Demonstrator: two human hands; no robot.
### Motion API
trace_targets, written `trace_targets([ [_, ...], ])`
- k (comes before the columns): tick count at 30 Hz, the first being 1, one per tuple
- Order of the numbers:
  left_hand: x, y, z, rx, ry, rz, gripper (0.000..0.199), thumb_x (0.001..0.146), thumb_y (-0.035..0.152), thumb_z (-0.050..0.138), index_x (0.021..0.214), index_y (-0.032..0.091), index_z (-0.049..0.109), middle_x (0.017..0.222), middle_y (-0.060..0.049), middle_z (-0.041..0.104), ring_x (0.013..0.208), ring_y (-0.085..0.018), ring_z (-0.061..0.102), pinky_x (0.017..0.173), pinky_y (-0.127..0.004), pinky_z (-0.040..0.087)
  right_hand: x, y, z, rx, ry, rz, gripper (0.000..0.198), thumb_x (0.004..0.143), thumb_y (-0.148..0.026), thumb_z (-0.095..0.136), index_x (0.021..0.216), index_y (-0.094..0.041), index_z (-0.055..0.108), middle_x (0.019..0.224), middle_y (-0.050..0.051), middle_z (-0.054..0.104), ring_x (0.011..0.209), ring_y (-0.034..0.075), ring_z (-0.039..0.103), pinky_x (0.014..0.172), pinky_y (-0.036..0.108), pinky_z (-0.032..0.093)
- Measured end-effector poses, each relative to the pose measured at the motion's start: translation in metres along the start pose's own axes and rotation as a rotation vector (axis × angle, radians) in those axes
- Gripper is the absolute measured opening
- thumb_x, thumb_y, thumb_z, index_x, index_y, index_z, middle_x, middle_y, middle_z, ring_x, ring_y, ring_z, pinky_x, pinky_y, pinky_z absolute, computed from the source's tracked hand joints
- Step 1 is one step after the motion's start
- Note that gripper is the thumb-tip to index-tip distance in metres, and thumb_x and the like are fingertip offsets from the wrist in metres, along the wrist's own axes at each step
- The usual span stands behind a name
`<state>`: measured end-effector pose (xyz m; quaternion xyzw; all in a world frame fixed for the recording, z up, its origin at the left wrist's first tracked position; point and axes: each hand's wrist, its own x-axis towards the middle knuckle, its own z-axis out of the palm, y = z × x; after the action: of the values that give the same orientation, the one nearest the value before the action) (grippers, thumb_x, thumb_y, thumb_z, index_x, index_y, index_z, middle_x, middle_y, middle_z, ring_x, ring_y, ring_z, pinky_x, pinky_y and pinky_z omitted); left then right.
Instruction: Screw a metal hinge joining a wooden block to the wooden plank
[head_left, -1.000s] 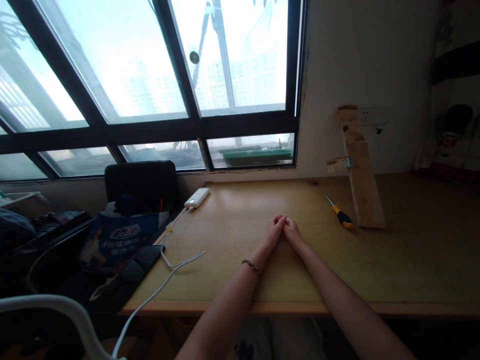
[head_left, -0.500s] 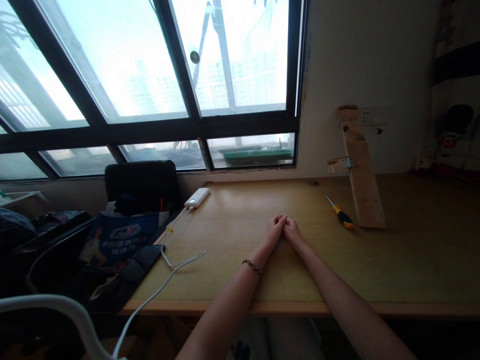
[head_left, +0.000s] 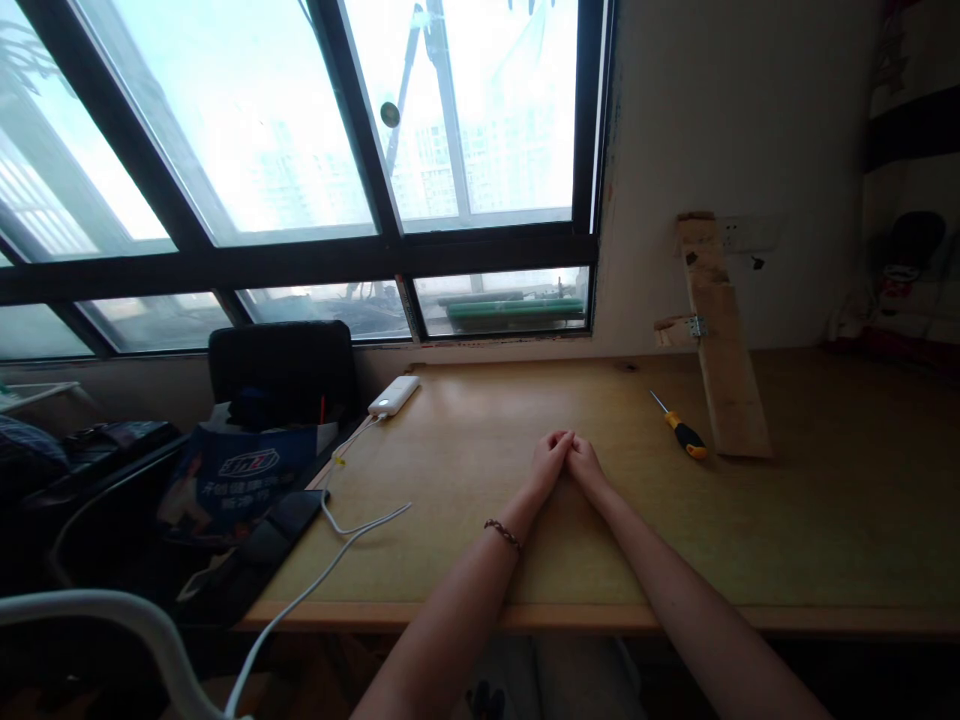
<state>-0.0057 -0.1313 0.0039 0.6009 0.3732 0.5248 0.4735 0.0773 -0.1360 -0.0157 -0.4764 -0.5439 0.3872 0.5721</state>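
Observation:
My left hand (head_left: 550, 465) and my right hand (head_left: 586, 466) rest together on the wooden table (head_left: 480, 410), closed, with their fingers touching at the tips and knuckles. No object shows in either of them. A braided bracelet (head_left: 502, 533) circles my left wrist. To the right of my hands lies a screwdriver (head_left: 685, 436) with a yellow and black handle, its shaft pointing away from me. Beside it a wooden board (head_left: 731, 370) leans up towards the wall, with a metal hinge (head_left: 697, 326) joining a short wooden piece (head_left: 673, 331) to its left side.
A white power bank (head_left: 394, 396) with a white cable (head_left: 352, 538) lies near the table's left edge. Left of the table stands a black chair (head_left: 281, 360) with a blue printed bag (head_left: 240, 480). Behind are a window (head_left: 480, 110) and a wall socket (head_left: 750, 233).

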Motion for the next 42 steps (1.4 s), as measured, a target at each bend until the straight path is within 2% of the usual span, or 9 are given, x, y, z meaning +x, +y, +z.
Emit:
trace_targets([
  [15,-0.0002,-0.0007,-0.0004,0.011,-0.008,-0.010,0.033,0.070,0.045,0.053,0.058,0.014,0.053,0.056,0.000,0.049,0.059,-0.011,0.045,0.058,-0.022,0.037,-0.0001,-0.0005,0.0005,-0.010,0.027,0.006,0.034,0.071,-0.042,0.047,0.079,-0.015,0.065,0.075,0.005,0.068,0.071,0.020,0.060,0.070,0.031,0.047],
  [42,0.0003,-0.0018,0.0004,0.004,-0.008,0.013,0.031,0.071,0.043,0.053,0.057,0.015,0.052,0.056,0.001,0.049,0.057,-0.010,0.044,0.059,-0.023,0.036,0.0012,0.0015,0.0008,-0.002,0.023,0.031,0.036,0.070,-0.044,0.047,0.078,-0.013,0.065,0.072,0.007,0.068,0.068,0.020,0.060,0.062,0.029,0.046],
])
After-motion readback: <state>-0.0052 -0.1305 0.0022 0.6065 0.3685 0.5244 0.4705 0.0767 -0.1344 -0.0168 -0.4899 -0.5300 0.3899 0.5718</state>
